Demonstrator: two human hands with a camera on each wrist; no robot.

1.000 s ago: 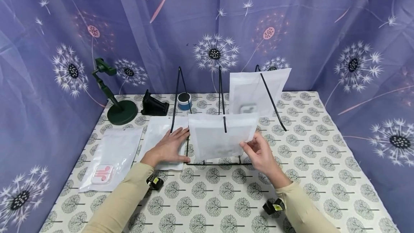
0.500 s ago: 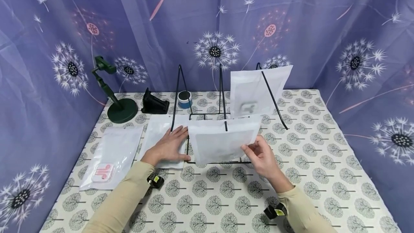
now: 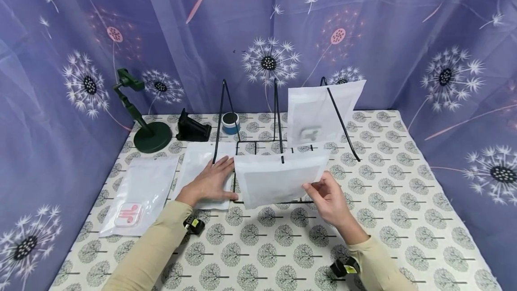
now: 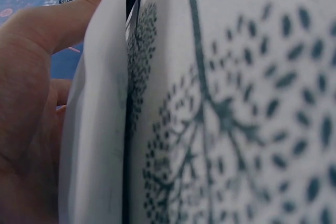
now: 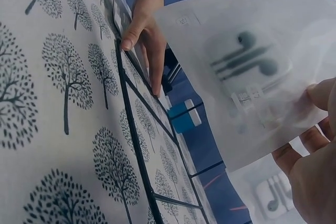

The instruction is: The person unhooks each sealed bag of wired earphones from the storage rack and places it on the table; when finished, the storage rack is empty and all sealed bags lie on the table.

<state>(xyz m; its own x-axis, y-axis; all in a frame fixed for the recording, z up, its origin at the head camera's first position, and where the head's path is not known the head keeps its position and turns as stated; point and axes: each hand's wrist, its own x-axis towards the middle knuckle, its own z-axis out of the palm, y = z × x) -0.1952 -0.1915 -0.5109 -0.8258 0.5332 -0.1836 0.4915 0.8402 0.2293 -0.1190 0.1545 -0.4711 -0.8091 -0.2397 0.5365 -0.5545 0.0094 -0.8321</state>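
My right hand (image 3: pixel 331 199) pinches the lower right corner of a white zip bag (image 3: pixel 278 178), which hangs at the tip of the middle hook of a black wire rack (image 3: pixel 277 125). In the right wrist view, earphones in a case (image 5: pixel 247 59) show through this bag. My left hand (image 3: pixel 209 181) rests with spread, fairly straight fingers on a second white bag (image 3: pixel 198 154) lying by the rack's left side. Another bag (image 3: pixel 315 116), with earphones showing faintly through it, hangs on the right hook. The left hook has no bag on it.
At the far left lies a bag (image 3: pixel 149 178) with pink earphones in a case (image 3: pixel 129 214). Behind stand a green stand (image 3: pixel 151 136), a black holder (image 3: pixel 193 128) and a blue jar with a dark lid (image 3: pixel 230 124). A curtain (image 3: pixel 202 35) closes the back and sides.
The top edge of the bag in my right hand has come lower and nearer the hook's tip, with its right side tilting upward. My left hand stays in place.
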